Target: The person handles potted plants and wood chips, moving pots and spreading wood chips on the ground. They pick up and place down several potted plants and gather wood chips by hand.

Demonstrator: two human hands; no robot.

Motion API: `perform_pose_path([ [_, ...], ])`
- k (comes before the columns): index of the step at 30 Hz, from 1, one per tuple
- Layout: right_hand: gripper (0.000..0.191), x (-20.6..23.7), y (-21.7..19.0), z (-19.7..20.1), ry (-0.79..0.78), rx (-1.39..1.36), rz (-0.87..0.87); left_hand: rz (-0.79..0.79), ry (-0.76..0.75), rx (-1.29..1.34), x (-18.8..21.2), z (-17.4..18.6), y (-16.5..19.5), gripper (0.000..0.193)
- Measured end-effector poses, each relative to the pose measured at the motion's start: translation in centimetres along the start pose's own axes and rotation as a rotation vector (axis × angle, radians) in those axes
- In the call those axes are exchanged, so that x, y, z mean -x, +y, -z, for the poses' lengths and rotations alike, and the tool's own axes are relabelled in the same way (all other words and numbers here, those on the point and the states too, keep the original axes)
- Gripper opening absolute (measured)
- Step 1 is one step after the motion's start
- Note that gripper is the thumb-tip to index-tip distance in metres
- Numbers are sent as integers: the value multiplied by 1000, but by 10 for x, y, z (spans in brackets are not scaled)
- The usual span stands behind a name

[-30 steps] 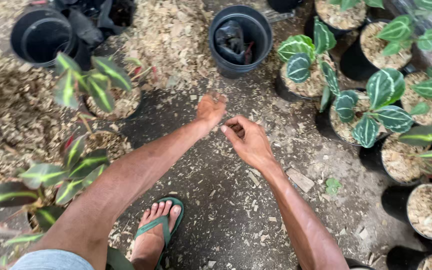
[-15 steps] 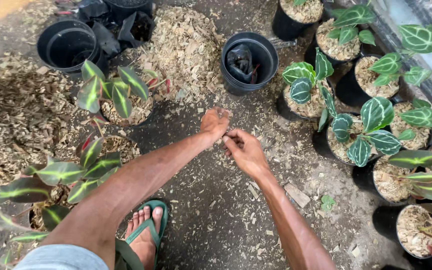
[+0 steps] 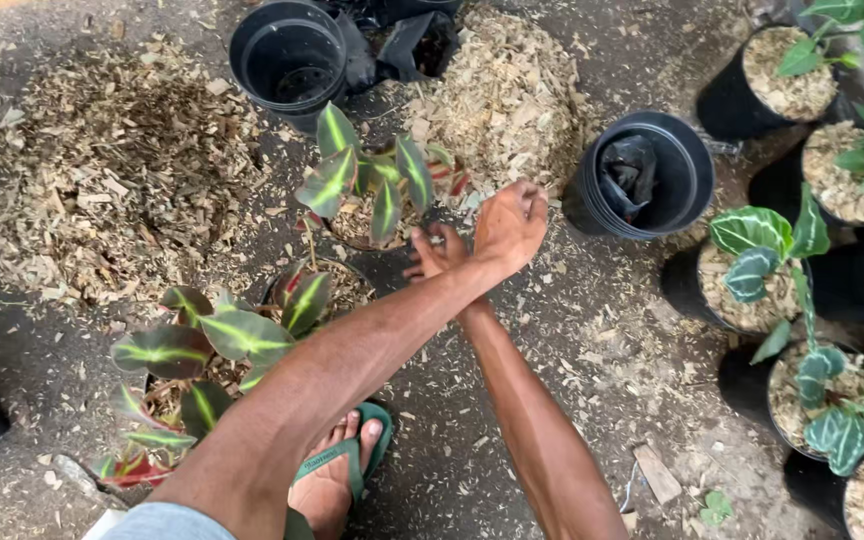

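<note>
L hand [image 3: 512,225] crosses over R hand [image 3: 434,253] at frame centre, both empty w/ fingers loosely apart beside the striped-leaf potted plant [image 3: 377,185] just upper left; risk: crossed arms brush its leaves & tip the pot

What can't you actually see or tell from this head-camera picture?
- Right hand: mostly hidden under the crossing left forearm; open or closed, cannot tell.
- Left hand: seen from the back, so its palm and any contents are hidden.
- Dark crumpled thing in the black pot: too dark to identify.
- Potted plants on the picture's right side: cut off by the frame edge.
- Foot in green sandal: partly covered by the arm.
</note>
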State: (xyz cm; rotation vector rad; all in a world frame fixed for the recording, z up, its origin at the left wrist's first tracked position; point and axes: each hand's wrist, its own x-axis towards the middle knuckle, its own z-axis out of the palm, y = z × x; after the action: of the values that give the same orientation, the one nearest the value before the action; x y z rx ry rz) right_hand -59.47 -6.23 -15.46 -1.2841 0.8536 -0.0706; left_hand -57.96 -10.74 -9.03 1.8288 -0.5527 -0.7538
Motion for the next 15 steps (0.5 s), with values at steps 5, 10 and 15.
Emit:
perform_pose_path([
  [5,70,-7,5,-10,-159,-189,160,-104,32,-3,1,8,-10,26],
  [10,64,-6,1,-16,-45,-119,145,-141,-4,-45,7,-5,-12,24],
  [15,70,-10,0,-29,66,-300,112,-345,-44,154,21,-16,2,27],
])
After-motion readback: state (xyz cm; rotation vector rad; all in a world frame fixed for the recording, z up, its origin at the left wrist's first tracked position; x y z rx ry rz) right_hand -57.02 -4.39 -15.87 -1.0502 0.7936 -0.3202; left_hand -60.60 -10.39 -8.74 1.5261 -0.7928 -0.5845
